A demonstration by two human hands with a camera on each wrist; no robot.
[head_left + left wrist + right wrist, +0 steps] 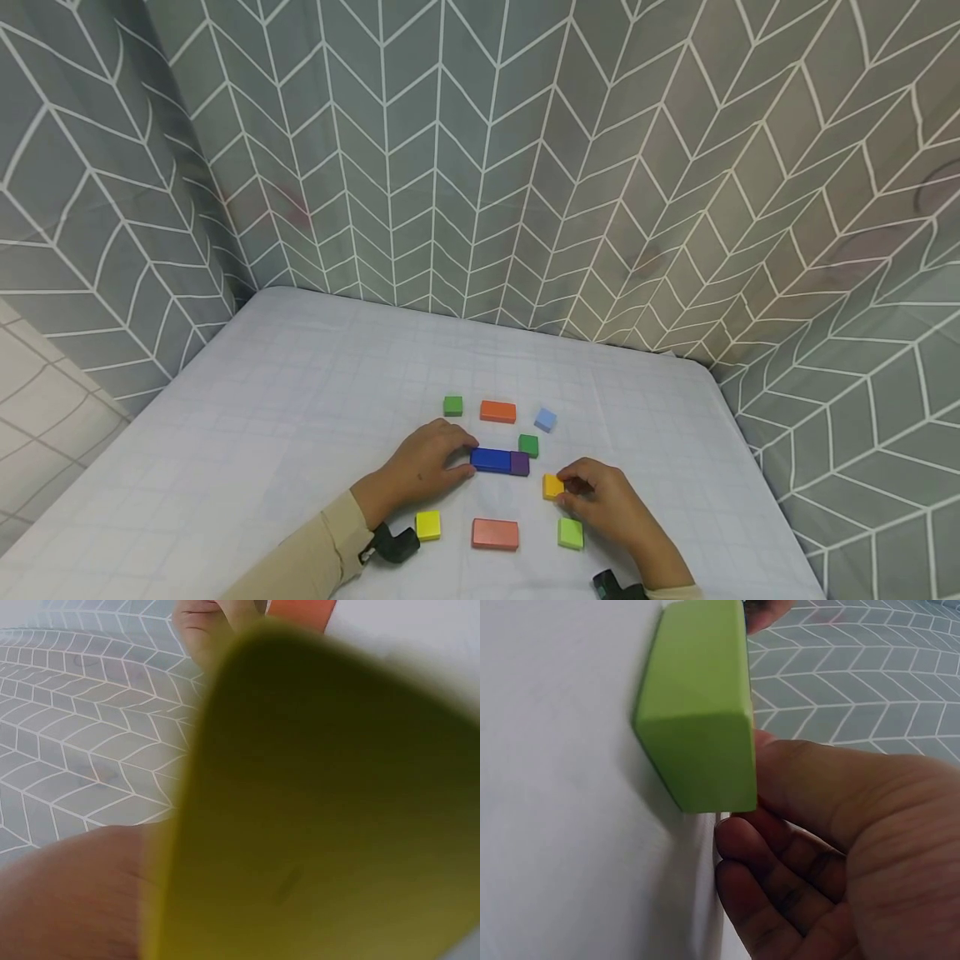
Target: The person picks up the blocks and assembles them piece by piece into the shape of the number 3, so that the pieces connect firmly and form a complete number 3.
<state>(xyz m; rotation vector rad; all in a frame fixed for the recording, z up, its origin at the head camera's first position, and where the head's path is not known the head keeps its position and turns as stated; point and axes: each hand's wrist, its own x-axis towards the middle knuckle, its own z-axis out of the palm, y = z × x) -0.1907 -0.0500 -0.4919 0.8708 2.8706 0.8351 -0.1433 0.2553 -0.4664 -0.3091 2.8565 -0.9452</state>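
In the head view my left hand pinches the left end of a long blue block lying on the table. A small purple block touches its right end. My right hand pinches a small orange-yellow block between thumb and fingers, right of and nearer than the purple one. In the right wrist view a lime-green block fills the foreground and mostly hides what the right hand holds. A blurred yellow block covers much of the left wrist view.
Behind the blue block lie a green block, an orange block, a light-blue block and another green block. Nearer are a yellow block, a coral block and the lime-green block. Patterned curtains surround the white table.
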